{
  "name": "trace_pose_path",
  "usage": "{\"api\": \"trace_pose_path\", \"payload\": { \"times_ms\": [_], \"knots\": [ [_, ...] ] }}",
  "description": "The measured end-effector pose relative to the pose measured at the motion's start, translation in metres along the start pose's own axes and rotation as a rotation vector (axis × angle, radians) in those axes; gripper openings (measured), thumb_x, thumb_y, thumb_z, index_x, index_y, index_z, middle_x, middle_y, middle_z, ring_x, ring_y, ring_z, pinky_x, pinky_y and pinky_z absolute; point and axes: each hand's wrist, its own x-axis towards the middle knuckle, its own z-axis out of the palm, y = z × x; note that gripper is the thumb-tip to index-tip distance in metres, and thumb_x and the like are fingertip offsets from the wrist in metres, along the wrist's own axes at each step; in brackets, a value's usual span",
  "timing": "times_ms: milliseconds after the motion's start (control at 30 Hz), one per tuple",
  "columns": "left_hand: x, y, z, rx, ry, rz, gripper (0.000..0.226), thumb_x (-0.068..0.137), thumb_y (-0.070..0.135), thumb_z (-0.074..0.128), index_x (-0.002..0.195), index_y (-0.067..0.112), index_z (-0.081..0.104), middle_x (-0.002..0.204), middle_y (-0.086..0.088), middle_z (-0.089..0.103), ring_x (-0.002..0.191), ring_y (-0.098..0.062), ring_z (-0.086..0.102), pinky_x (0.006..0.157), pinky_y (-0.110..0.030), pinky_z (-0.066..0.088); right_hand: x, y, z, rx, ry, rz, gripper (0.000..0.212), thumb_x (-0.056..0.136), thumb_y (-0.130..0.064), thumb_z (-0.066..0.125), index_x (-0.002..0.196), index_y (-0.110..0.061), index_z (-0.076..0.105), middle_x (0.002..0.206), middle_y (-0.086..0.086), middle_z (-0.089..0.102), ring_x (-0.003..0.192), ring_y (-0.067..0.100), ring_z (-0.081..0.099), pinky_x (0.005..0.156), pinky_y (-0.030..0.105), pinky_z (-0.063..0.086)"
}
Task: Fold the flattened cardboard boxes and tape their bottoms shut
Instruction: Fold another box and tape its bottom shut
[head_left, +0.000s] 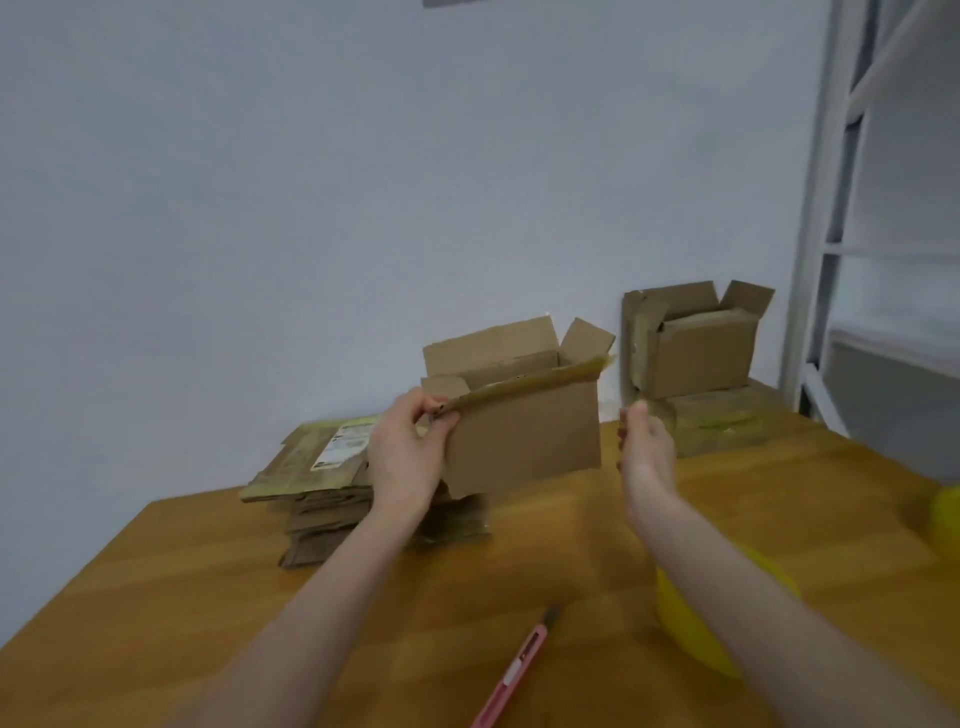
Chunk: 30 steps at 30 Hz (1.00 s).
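My left hand (408, 447) grips the left end of a brown cardboard box (524, 436) and holds it above the wooden table (208, 613). The box is opened out, its flaps standing up and a strip of yellowish tape along its near top edge. My right hand (644, 447) hovers just right of the box with fingers straight, not touching it. Under and behind my left hand lies a stack of flattened boxes (317, 493). A yellow tape roll (691, 623) sits partly hidden under my right forearm.
A pink utility knife (519, 670) lies near the table's front edge. A folded box (696, 348) stands on another one at the back right corner. A second yellow thing (945, 519) shows at the right edge. Grey metal shelving (841, 260) rises on the right.
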Motion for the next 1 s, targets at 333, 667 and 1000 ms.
{"api": "trace_pose_path", "payload": {
  "times_ms": [333, 667, 1000],
  "knots": [
    [0.036, -0.017, 0.164, 0.199, -0.152, -0.076, 0.022, 0.088, 0.018, 0.064, 0.073, 0.018, 0.047, 0.084, 0.0, 0.055, 0.081, -0.022, 0.056, 0.067, -0.027, 0.037, 0.093, 0.056, 0.012, -0.647, -0.144, -0.112, 0.039, 0.093, -0.019, 0.054, 0.131, -0.018, 0.046, 0.131, 0.007, 0.042, 0.101, 0.022, 0.054, 0.081, 0.031, 0.049],
    [0.059, -0.055, 0.23, -0.008, -0.545, -0.363, 0.051, 0.096, -0.004, 0.039, 0.145, 0.007, 0.027, 0.147, -0.007, 0.039, 0.133, -0.024, 0.039, 0.1, -0.03, 0.038, 0.142, 0.091, 0.053, -0.813, -0.406, -0.045, 0.064, 0.094, -0.007, 0.044, 0.151, -0.018, 0.016, 0.155, 0.006, 0.019, 0.14, 0.027, 0.026, 0.112, 0.04, 0.031],
    [0.066, -0.068, 0.107, 0.353, -0.381, 0.175, 0.046, 0.089, 0.002, 0.048, 0.133, 0.016, 0.049, 0.136, 0.0, 0.044, 0.117, -0.012, 0.048, 0.092, -0.012, 0.03, 0.105, 0.082, 0.084, -0.775, -0.29, -0.215, 0.042, 0.091, -0.024, 0.057, 0.131, -0.017, 0.047, 0.131, 0.007, 0.044, 0.11, 0.021, 0.05, 0.092, 0.032, 0.047]
  ]
}}
